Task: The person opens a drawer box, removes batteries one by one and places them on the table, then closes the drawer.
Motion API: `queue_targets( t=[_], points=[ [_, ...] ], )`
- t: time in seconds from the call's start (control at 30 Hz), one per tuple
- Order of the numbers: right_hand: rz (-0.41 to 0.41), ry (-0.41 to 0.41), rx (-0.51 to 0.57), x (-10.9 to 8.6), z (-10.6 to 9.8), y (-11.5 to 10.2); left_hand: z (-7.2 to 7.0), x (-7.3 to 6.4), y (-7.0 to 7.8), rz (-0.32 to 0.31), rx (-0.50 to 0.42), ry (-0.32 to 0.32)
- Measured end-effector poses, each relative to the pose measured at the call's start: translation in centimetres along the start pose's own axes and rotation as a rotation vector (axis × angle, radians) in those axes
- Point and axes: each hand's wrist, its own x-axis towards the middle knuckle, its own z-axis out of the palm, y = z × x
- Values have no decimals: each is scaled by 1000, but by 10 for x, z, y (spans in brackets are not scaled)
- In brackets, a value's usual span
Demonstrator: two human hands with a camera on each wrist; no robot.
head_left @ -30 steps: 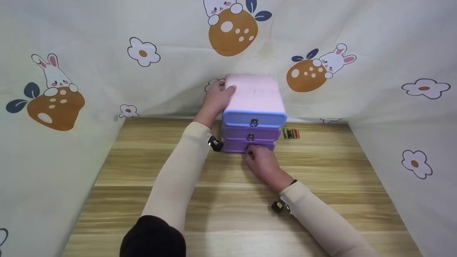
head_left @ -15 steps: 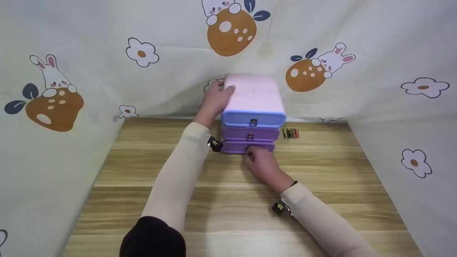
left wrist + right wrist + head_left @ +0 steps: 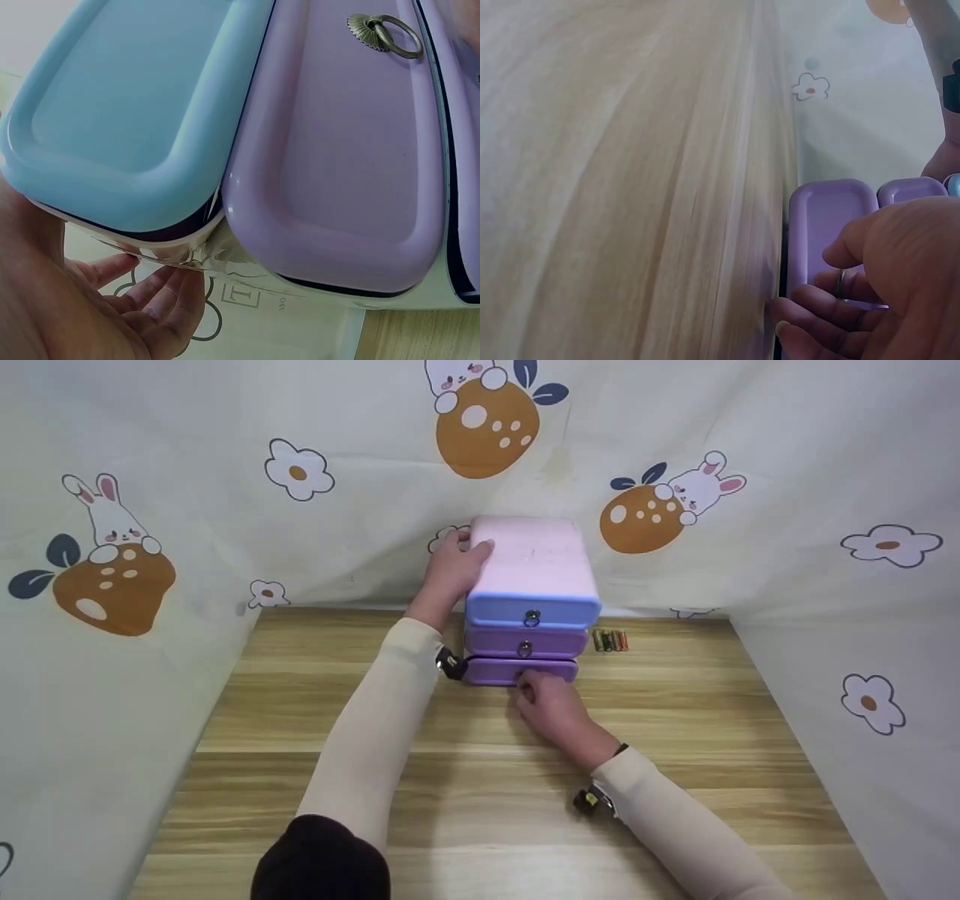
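A small drawer cabinet has a pink top [image 3: 536, 555], a blue top drawer [image 3: 495, 610], a purple middle drawer [image 3: 491, 642] and a purple bottom drawer [image 3: 491, 670]. The bottom drawer stands slightly out, with a dark gap along its upper edge. My left hand [image 3: 454, 566] rests on the cabinet's left side, thumb on the top and fingers extended along the side wall, as the left wrist view also shows. At the bottom drawer's front, my right hand [image 3: 553, 709] pinches its ring pull [image 3: 841, 283] between thumb and curled fingers.
Several small batteries [image 3: 611, 641] lie side by side to the cabinet's right. The cabinet stands on a wood-grain table [image 3: 315, 690] against a patterned cloth backdrop [image 3: 360, 532], with cloth on both sides too.
The bottom drawer has come out a little toward me, with my right hand on its ring pull. My left hand has stayed in place on the cabinet.
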Motion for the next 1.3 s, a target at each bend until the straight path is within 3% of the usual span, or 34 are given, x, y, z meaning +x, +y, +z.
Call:
queue_targets(
  t=[0.93,1.3],
  points=[
    [-29,-4,18,-12,-2,-2,1,0,-2,-2,-28,-20],
    [0,-51,20,-18,-4,-4,2,-1,-4,-16,-30,-18]
  ],
)
